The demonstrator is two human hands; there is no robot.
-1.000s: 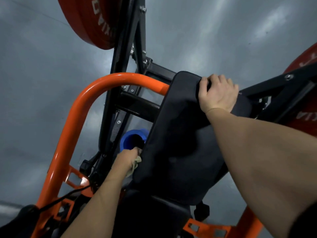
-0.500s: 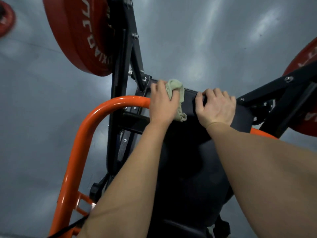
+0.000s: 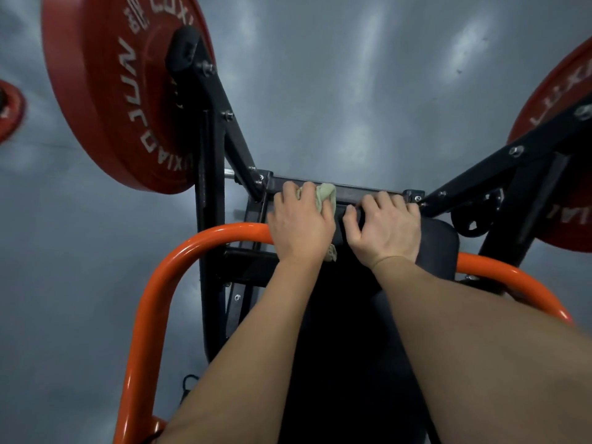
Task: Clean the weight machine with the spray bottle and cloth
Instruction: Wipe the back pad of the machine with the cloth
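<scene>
I look down on the weight machine. Its black back pad point(image 3: 439, 241) runs from the centre toward me. My left hand point(image 3: 301, 225) grips a pale green cloth point(image 3: 325, 193) and presses it against the black cross bar point(image 3: 358, 191) at the top of the pad. Beside it, my right hand point(image 3: 384, 225) curls its fingers over the pad's top edge. No spray bottle is in view.
An orange tube frame point(image 3: 153, 302) curves round the pad on both sides. Black arms angle out to red weight plates at upper left point(image 3: 105, 100) and far right point(image 3: 557, 187). A small red plate point(image 3: 8, 107) lies at the left edge on the grey floor point(image 3: 352, 75).
My left hand has come up with the cloth from low beside the pad to the top, then onto the cross bar. The right hand has stayed on the pad's top edge. My view has shifted upward.
</scene>
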